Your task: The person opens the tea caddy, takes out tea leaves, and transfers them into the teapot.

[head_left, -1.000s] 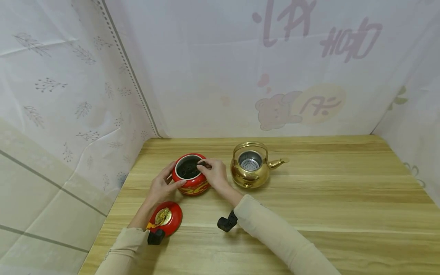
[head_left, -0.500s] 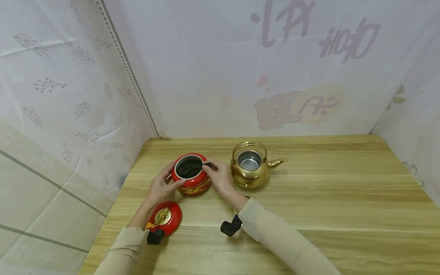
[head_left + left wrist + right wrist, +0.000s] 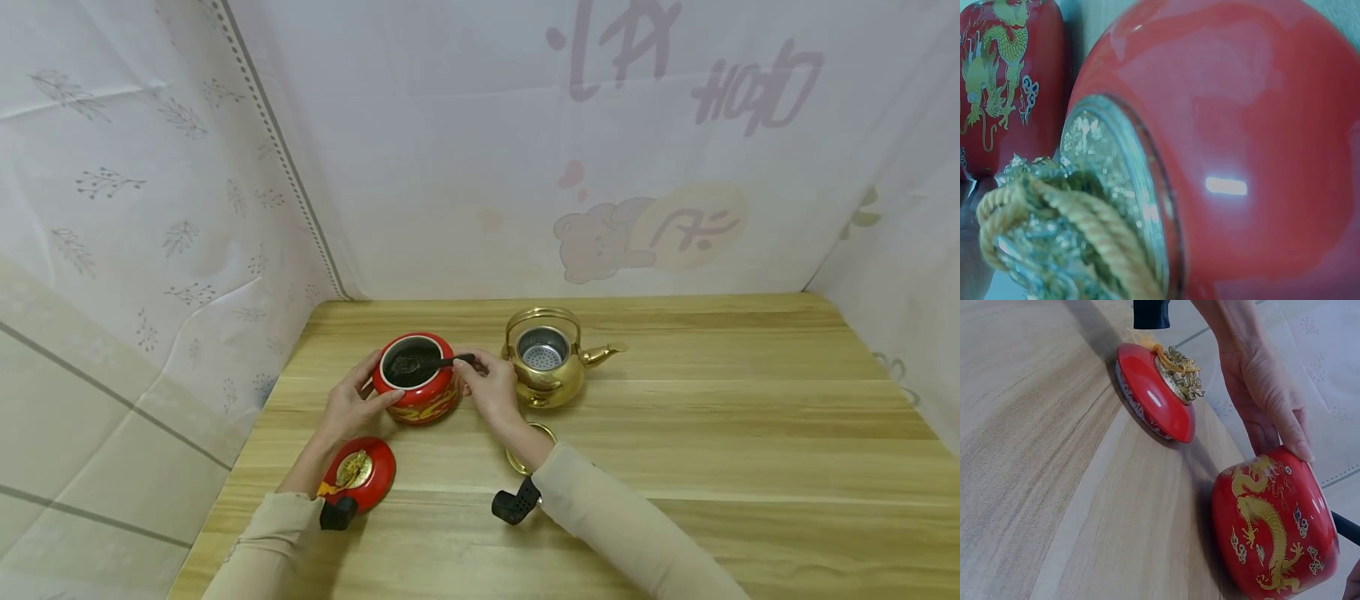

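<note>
My left hand grips the side of a red jar with a gold dragon, its thumb along the front near the white rim. Dark loose contents, looking like tea leaves, lie inside. My right hand pinches the black handle of a spoon over the jar's right rim; the spoon's far end is hard to make out among the dark contents. In the left wrist view the red jar lid, with gold knob and orange cord, fills most of the frame.
A gold teapot with a raised handle stands right of the jar, its metal strainer uncovered and its spout pointing right. Partly hidden beneath my right wrist lies a gold-rimmed round piece. The wooden table meets curtains behind and left.
My right hand has drawn back to the right, so more of the spoon's black handle shows. The gold-rimmed piece has come into view under the wrist. My left hand stays on the jar.
</note>
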A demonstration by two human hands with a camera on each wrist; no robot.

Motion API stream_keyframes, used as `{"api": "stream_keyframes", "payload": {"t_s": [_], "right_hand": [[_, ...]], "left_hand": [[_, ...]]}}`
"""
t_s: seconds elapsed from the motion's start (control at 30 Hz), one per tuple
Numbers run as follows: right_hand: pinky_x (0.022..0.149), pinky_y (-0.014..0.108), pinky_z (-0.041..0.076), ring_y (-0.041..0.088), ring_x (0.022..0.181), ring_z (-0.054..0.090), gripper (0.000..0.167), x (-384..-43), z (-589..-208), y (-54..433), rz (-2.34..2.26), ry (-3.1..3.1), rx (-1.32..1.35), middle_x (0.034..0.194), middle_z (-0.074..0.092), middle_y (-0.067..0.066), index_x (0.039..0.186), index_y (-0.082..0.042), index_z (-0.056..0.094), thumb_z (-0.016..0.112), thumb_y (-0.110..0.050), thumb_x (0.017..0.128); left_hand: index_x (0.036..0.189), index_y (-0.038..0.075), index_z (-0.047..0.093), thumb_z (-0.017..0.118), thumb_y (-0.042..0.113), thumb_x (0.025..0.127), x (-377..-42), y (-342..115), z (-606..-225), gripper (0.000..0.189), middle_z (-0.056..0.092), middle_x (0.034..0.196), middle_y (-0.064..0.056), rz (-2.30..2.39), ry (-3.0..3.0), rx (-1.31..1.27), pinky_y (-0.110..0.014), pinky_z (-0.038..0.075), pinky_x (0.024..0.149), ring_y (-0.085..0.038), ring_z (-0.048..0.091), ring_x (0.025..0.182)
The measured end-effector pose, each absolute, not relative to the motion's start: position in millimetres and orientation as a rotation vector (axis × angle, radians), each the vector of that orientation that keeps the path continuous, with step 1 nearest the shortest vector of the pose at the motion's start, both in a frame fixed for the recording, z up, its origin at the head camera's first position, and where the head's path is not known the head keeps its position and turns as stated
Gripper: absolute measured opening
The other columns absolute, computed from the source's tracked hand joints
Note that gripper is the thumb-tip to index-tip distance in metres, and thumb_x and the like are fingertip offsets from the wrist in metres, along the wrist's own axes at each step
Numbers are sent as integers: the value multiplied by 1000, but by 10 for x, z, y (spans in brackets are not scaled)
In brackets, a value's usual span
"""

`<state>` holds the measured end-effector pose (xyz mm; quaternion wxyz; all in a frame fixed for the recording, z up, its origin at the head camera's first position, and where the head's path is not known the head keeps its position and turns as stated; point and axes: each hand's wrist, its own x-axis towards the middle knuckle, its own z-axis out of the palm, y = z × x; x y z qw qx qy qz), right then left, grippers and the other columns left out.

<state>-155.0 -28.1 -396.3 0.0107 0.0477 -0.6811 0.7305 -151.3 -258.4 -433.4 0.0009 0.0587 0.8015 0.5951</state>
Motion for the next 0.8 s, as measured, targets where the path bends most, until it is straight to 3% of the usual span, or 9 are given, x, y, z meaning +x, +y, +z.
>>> {"api": "stream_keyframes", "payload": {"t_s": [0.53, 0.8], "right_hand": [[50, 11, 47, -1, 51, 50, 20, -1400, -3755, -184, 2333, -2028, 180, 94, 61, 37, 103, 12, 65, 62, -3, 89], [50, 17, 50, 9, 52, 51, 20, -1408, -3751, -32, 2353, -1961, 199, 82, 65, 17, 103, 9, 66, 63, -3, 88]], "left_hand": [[148, -1, 22, 71, 11, 84, -1482, -2594, -4289, 81, 19, 155, -19, 1732, 2581, 154, -42, 30, 111, -36, 23, 140], [149, 3, 21, 72, 21, 84, -1405, -2574, -4175, 84, 18, 156, -15, 1635, 2684, 112, -45, 25, 115, -35, 19, 142]]}}
